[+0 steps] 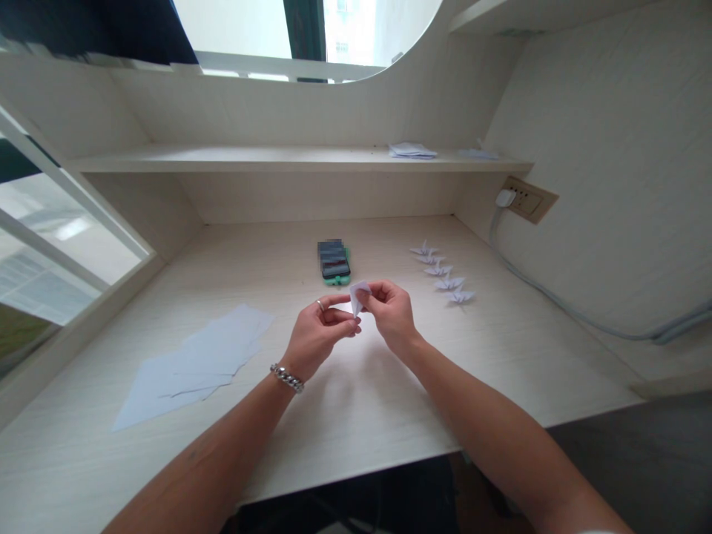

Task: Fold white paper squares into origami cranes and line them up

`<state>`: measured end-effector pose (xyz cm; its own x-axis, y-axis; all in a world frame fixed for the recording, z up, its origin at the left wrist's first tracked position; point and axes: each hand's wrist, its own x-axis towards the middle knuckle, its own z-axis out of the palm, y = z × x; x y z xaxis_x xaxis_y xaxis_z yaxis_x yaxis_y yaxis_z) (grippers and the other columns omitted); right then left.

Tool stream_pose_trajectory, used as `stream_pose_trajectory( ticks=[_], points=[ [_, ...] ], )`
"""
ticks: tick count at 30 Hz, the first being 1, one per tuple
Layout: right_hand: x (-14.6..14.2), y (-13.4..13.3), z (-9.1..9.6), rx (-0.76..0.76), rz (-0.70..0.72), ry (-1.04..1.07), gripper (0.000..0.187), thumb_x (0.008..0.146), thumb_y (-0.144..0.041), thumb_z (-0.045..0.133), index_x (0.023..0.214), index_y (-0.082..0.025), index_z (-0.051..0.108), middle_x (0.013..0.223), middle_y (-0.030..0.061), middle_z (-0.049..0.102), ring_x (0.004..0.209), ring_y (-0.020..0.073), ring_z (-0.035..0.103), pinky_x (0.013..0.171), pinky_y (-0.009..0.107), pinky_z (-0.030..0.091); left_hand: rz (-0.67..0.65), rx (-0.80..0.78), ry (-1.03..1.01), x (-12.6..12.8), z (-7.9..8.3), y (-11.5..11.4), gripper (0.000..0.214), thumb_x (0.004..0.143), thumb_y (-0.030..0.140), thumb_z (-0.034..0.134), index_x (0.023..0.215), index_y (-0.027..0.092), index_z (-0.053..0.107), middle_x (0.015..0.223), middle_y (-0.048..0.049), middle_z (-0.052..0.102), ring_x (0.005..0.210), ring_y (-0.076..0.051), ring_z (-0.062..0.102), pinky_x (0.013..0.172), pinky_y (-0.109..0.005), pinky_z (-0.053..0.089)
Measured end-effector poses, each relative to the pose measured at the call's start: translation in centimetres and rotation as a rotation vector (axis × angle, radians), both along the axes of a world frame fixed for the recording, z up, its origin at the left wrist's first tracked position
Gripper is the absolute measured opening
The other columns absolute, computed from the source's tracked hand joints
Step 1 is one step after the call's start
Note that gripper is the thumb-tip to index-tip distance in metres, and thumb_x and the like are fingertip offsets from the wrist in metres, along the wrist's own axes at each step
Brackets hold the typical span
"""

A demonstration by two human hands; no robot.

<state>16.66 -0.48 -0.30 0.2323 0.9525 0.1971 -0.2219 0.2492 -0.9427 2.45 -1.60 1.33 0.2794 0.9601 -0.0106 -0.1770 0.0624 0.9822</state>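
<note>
A small piece of folded white paper (357, 297) is held up between both hands, above the middle of the desk (389, 415). My left hand (317, 330) pinches its lower tip between thumb and fingers; a ring and a chain bracelet are on this hand and wrist. My right hand (392, 311) grips the upper right side, thumb on the near face. Part of the paper is hidden behind the fingers. To the right stands a row of several folded paper cranes (445, 284). Just beyond my hands lies a phone (334, 259) in a green case.
Loose white paper sheets (194, 360) overlap on the left. A shelf (267, 157) runs across the back, bearing a paper stack (411, 150). On the right wall, a white plug sits in a socket (531, 200), its grey cable (545, 289) trailing along the wall.
</note>
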Motion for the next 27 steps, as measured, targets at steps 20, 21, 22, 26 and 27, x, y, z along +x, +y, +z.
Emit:
stream_pose_trajectory(
  ticks=[20,21,22,26,27],
  points=[
    [-0.09,-0.14,-0.07,-0.024,0.059,-0.023,0.027,0.063,-0.039,0.079,0.072,-0.017,0.067,0.064,0.0004,0.066,0.060,0.0134,0.059,0.058,0.027,0.049,0.016,-0.111,0.059,-0.13,-0.46,0.55,0.027,0.072,0.039,0.071,0.081,0.015,0.061,0.064,-0.0038,0.068,0.058,-0.015,0.065,0.058,-0.028,0.052],
    [-0.11,-0.15,-0.09,-0.024,0.062,-0.024,0.026,0.063,-0.039,0.079,0.072,-0.017,0.068,0.065,0.0005,0.066,0.060,0.0134,0.059,0.058,0.027,0.049,0.018,-0.102,0.081,-0.10,-0.51,0.57,0.027,0.072,0.040,0.071,0.080,0.015,0.061,0.064,-0.0033,0.067,0.057,-0.015,0.064,0.057,-0.027,0.051],
    [-0.12,-0.14,-0.12,-0.024,0.059,-0.021,0.026,0.063,-0.039,0.079,0.072,-0.017,0.068,0.065,0.0005,0.066,0.060,0.0134,0.059,0.058,0.027,0.049,0.013,-0.092,0.101,-0.07,-0.53,0.57,0.027,0.072,0.039,0.071,0.079,0.015,0.061,0.064,-0.0030,0.067,0.057,-0.014,0.063,0.057,-0.027,0.051],
    [-0.04,0.00,-0.20,-0.012,0.017,0.014,0.027,0.062,-0.038,0.080,0.072,-0.017,0.068,0.065,0.0003,0.066,0.059,0.0132,0.058,0.059,0.028,0.049,-0.048,-0.073,0.159,0.09,-0.37,0.36,0.023,0.072,0.036,0.070,0.073,0.015,0.061,0.064,-0.0034,0.066,0.056,-0.013,0.062,0.056,-0.026,0.050],
    [0.02,0.05,-0.19,-0.011,0.008,0.021,0.027,0.062,-0.039,0.080,0.072,-0.017,0.068,0.065,0.0002,0.066,0.059,0.0131,0.057,0.059,0.028,0.049,-0.059,-0.071,0.169,0.13,-0.30,0.27,0.022,0.072,0.035,0.070,0.071,0.015,0.061,0.064,-0.0033,0.066,0.056,-0.013,0.061,0.056,-0.026,0.049]
  ],
)
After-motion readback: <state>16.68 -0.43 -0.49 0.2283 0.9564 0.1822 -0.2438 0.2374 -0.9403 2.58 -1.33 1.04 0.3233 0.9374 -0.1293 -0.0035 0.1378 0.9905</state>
